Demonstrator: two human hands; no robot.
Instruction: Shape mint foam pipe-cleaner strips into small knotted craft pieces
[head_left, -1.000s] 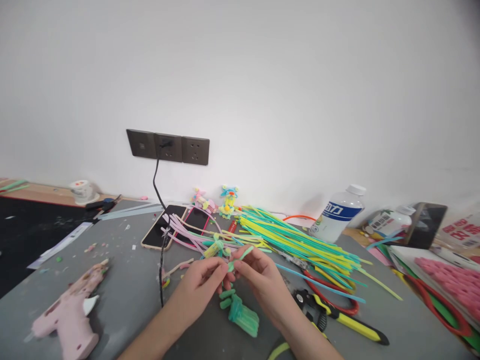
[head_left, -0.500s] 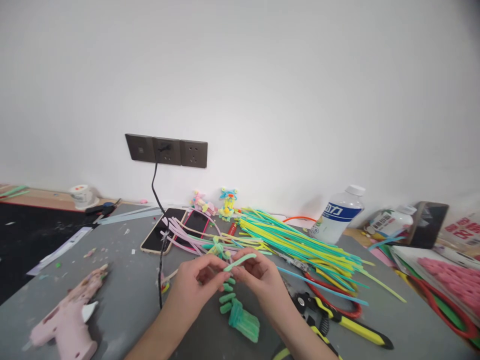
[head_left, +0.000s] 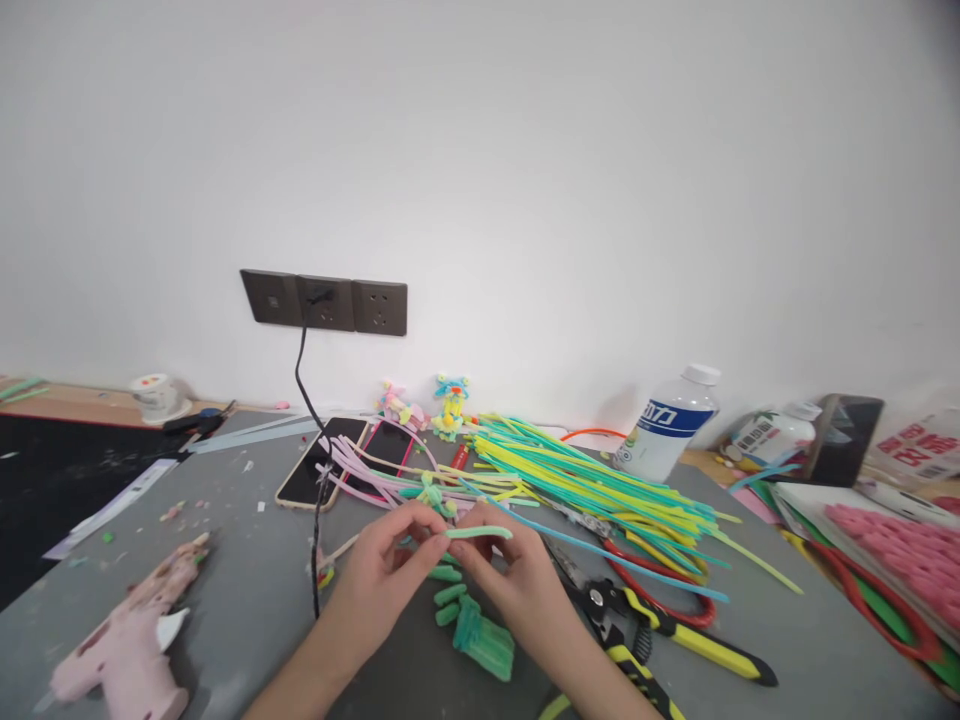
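A short pale green pipe cleaner [head_left: 480, 532] is pinched between my two hands above the grey table. My left hand [head_left: 401, 565] grips its left end with thumb and fingertips. Close beside it, my right hand [head_left: 499, 560] pinches the same piece, whose right end sticks out past the fingers. Just below lie several short green pipe cleaner pieces [head_left: 448, 603], partly hidden by the hands. A flat green bundle of pipe cleaners [head_left: 486, 642], bound near one end, rests nearer to me. Behind my fingers sits a small green and yellow figure [head_left: 431, 495].
Yellow and teal pipe cleaners [head_left: 600, 490] lie behind my right hand, with wire strippers [head_left: 660, 625] in front. A pink glue gun [head_left: 131, 640] lies at left. A black cord [head_left: 319, 520] runs past two phones [head_left: 319, 465]. A bottle [head_left: 667, 430] stands by the wall.
The pale green piece has turned from slanting up to the right to nearly level, and the hands have come slightly lower. The whole view has shifted a little.
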